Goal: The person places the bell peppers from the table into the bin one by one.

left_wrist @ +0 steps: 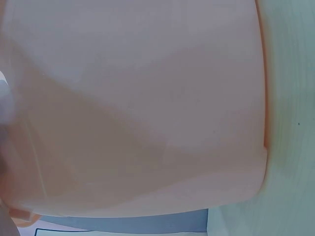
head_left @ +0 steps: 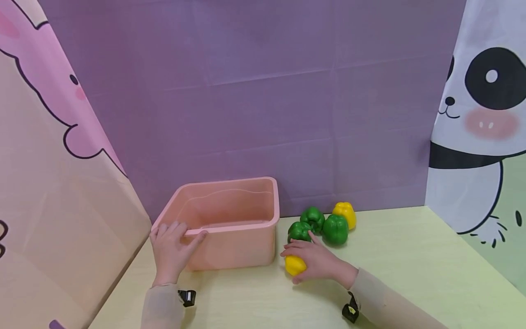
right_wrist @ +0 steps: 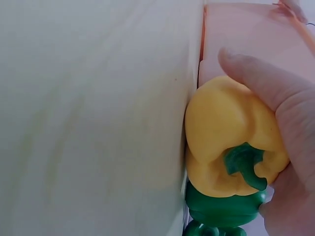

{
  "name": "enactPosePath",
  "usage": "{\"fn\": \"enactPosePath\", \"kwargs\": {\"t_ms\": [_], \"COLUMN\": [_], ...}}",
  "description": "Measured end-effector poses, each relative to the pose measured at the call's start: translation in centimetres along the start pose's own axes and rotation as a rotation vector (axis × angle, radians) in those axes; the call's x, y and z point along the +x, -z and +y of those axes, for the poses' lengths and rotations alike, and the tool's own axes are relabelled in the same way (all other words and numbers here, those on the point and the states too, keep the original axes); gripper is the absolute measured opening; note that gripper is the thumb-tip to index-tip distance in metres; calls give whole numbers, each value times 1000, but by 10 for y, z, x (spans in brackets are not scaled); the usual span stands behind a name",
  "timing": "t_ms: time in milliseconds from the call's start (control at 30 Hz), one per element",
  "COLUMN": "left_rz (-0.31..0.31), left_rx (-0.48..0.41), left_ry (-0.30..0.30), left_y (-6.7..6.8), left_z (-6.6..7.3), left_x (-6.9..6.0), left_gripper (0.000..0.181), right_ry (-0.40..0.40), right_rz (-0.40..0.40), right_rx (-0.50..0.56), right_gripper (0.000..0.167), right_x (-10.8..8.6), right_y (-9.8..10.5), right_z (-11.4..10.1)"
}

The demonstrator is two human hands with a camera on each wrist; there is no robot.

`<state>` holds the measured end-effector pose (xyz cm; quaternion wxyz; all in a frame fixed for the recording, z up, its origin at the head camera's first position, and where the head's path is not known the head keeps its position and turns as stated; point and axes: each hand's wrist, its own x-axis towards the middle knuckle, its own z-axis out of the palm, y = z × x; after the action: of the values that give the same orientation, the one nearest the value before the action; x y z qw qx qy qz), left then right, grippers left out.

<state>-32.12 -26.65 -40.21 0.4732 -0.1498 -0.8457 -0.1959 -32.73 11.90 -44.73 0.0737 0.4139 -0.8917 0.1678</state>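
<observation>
Head view shows the left hand gripping the pink bin by its edge, apparently for steadiness, while the right hand grasps 1 yellow pepper nearby.

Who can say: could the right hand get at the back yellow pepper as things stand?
Probably not yet: the right hand grips the near yellow pepper, and a green pepper partly screens the back yellow pepper, whose right side looks free.

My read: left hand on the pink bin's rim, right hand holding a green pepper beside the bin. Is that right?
Not quite: the pepper in the right hand is yellow, not green, as the right wrist view shows. Left hand on the pink bin's rim, pepper beside the bin: both correct.
</observation>
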Motion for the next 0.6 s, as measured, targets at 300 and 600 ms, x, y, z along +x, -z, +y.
{"fn": "enactPosePath", "kwargs": {"t_ms": [300, 600], "left_rz": [4, 9], "left_rx": [1, 3], "left_ry": [-3, -5], "left_y": [0, 0], "left_z": [1, 1], "left_x": [0, 0], "left_gripper": [40, 39], "right_ry": [-50, -69], "right_rz": [-32, -40], "right_rx": [66, 114], "right_gripper": [64, 61], "right_x": [-4, -4], "right_y": [1, 1], "right_z": [0, -1]}}
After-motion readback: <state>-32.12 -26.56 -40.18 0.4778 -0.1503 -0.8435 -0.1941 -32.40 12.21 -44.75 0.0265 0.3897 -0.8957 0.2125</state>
